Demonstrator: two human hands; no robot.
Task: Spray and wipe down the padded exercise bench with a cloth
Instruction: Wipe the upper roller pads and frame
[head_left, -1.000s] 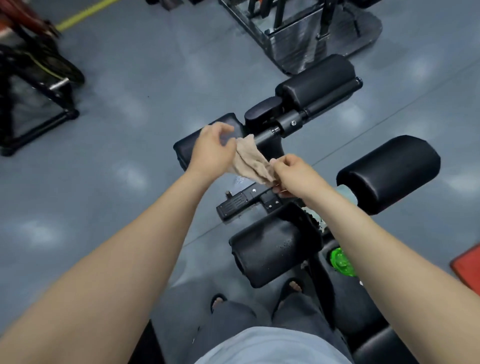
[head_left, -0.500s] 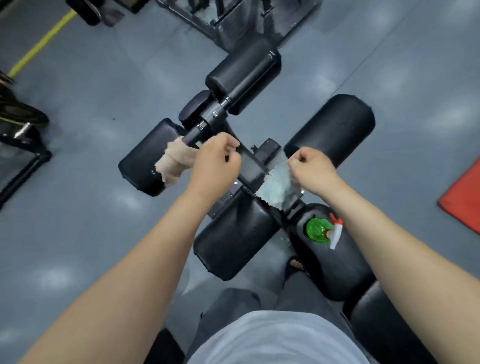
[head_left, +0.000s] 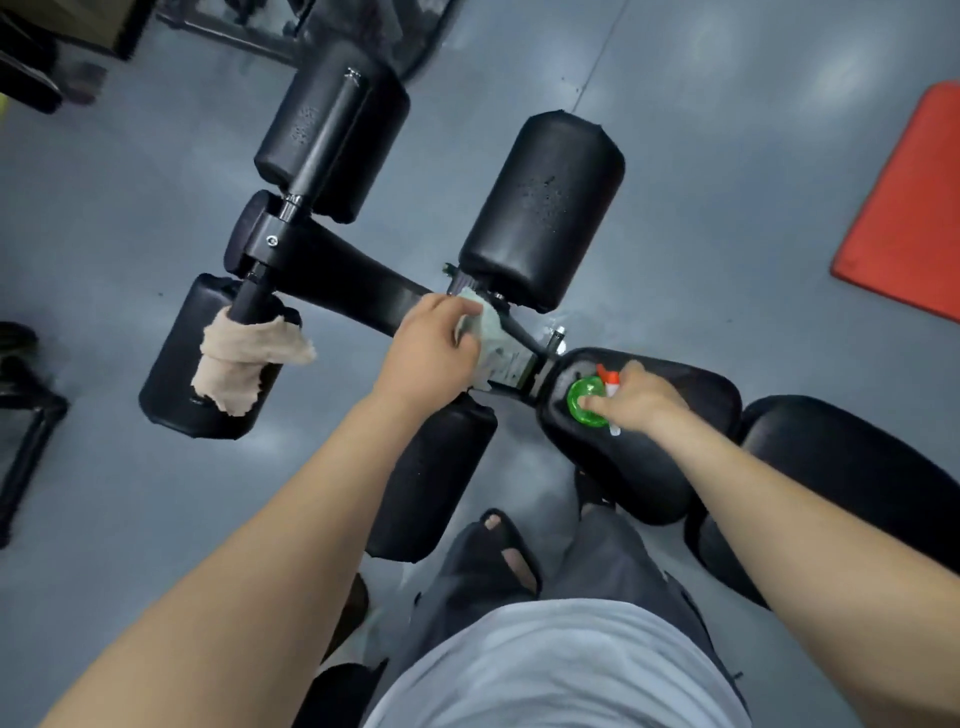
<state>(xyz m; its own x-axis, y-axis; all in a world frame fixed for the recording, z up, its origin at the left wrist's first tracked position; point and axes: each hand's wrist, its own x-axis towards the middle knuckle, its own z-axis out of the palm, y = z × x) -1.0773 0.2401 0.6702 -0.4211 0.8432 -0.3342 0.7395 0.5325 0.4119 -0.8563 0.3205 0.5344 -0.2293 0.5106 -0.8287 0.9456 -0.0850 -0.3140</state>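
So the bench lies on a diagonal from me: padded surface low on the right, then the frame heading up-left to the foot rollers. The spray bottle stands upright at the frame-end edge of that surface, and the right hand is on top of it, fingers curled round the head. Looks like a proper grip to me.

The left hand is just past that same edge, fingers curled over a pale cloth and pressing it onto the metal frame between the two nearer rollers. A tan cloth is draped over the bar at the far-left roller, well apart from both hands.

My guess is that lifting the bottle and spraying comes next. The right hand is nearer the surface, the left nearer the rollers.
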